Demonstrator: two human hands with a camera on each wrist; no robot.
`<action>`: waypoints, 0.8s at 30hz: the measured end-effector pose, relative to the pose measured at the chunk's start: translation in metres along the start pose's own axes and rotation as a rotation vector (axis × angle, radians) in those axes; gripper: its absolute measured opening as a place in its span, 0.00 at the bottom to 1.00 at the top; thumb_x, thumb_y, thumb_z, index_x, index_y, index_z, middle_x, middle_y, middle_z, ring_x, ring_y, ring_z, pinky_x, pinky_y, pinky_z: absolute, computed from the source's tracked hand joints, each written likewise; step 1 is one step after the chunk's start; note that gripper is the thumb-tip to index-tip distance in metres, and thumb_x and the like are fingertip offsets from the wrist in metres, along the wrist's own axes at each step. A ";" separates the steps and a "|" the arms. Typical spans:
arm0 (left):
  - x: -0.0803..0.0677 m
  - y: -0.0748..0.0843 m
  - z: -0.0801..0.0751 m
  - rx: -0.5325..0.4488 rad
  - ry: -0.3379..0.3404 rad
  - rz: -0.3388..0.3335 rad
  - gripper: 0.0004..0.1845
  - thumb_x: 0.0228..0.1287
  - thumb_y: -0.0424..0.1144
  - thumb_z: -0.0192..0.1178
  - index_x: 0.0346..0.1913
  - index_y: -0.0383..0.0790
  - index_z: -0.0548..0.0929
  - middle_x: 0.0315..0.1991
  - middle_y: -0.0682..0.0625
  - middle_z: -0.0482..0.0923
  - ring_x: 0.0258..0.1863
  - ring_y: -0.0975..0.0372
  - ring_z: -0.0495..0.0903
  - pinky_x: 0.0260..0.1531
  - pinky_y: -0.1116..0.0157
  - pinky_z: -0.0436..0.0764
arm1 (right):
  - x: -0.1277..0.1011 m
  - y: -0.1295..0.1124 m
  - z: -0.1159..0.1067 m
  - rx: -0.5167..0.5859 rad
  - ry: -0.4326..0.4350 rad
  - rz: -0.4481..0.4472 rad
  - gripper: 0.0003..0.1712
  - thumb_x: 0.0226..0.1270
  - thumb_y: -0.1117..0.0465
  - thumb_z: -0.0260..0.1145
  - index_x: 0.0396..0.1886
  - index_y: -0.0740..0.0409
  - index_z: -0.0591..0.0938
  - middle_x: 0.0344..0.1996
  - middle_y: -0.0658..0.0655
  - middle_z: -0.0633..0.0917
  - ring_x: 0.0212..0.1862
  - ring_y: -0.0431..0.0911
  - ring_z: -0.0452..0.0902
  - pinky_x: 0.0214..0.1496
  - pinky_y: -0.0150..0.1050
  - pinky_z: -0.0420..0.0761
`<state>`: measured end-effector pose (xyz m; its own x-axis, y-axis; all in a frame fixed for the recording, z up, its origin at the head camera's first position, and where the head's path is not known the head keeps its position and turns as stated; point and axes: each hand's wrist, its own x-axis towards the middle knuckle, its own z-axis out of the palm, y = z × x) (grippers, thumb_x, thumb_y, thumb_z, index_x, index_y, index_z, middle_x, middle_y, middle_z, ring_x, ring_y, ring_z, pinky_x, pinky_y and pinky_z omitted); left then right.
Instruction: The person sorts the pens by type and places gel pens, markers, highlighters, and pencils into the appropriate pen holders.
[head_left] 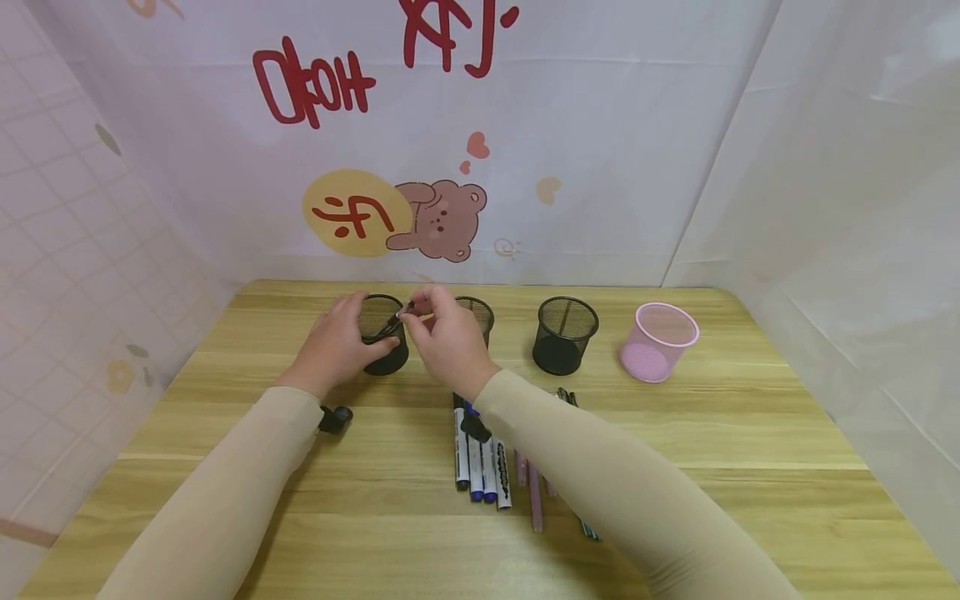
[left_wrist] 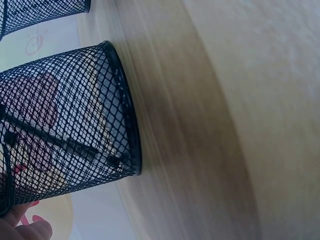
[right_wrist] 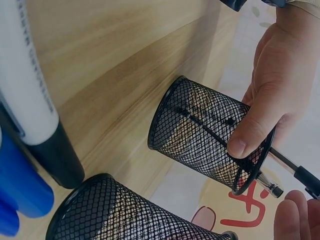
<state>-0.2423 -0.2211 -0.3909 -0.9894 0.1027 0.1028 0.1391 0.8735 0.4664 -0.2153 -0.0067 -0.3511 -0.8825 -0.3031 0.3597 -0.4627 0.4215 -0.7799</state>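
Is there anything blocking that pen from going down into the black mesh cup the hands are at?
Nothing visible does. The right hand pinches the pen, whose lower part already slants inside the black mesh cup. The left hand holds the cup's side, its thumb on the outside wall, not across the mouth. No other pen shows inside.

Pink mesh cup (head_left: 660, 342), markers (head_left: 480, 454) on wooden table (head_left: 750, 467), bear backdrop (head_left: 442, 218)

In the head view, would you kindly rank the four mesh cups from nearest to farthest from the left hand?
1. Leftmost black cup, held by the left hand.
2. Second black cup, behind the right hand.
3. Third black cup, centre-right.
4. Pink cup, far right.
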 end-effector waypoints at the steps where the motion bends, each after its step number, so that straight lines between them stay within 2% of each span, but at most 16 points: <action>1: 0.000 0.000 0.000 0.000 0.001 0.001 0.54 0.66 0.60 0.69 0.82 0.32 0.56 0.80 0.31 0.60 0.81 0.36 0.56 0.79 0.33 0.53 | 0.000 0.000 0.000 -0.002 -0.005 0.003 0.14 0.80 0.58 0.65 0.58 0.58 0.77 0.50 0.57 0.90 0.43 0.46 0.89 0.35 0.31 0.82; 10: 0.001 -0.001 0.000 -0.002 -0.001 -0.005 0.54 0.66 0.61 0.69 0.83 0.34 0.55 0.81 0.32 0.58 0.82 0.34 0.53 0.79 0.33 0.53 | -0.002 0.001 0.000 -0.011 -0.027 0.007 0.16 0.80 0.57 0.64 0.60 0.60 0.78 0.51 0.55 0.90 0.44 0.46 0.89 0.36 0.31 0.82; 16: 0.001 0.000 0.001 -0.004 0.014 0.002 0.54 0.66 0.61 0.69 0.82 0.34 0.56 0.77 0.32 0.62 0.74 0.34 0.64 0.75 0.33 0.61 | -0.004 0.003 -0.001 -0.012 -0.038 0.007 0.16 0.80 0.57 0.64 0.60 0.59 0.78 0.51 0.54 0.90 0.44 0.45 0.89 0.33 0.30 0.80; 24: 0.001 -0.001 0.002 -0.004 0.020 -0.011 0.54 0.65 0.63 0.69 0.82 0.35 0.57 0.78 0.32 0.62 0.74 0.34 0.65 0.73 0.33 0.65 | -0.009 0.005 -0.008 -0.020 -0.030 -0.027 0.16 0.80 0.57 0.64 0.60 0.60 0.78 0.52 0.55 0.90 0.42 0.44 0.88 0.35 0.31 0.81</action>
<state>-0.2433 -0.2210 -0.3935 -0.9899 0.0836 0.1148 0.1283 0.8728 0.4709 -0.2109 0.0048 -0.3545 -0.8669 -0.3397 0.3648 -0.4880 0.4295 -0.7599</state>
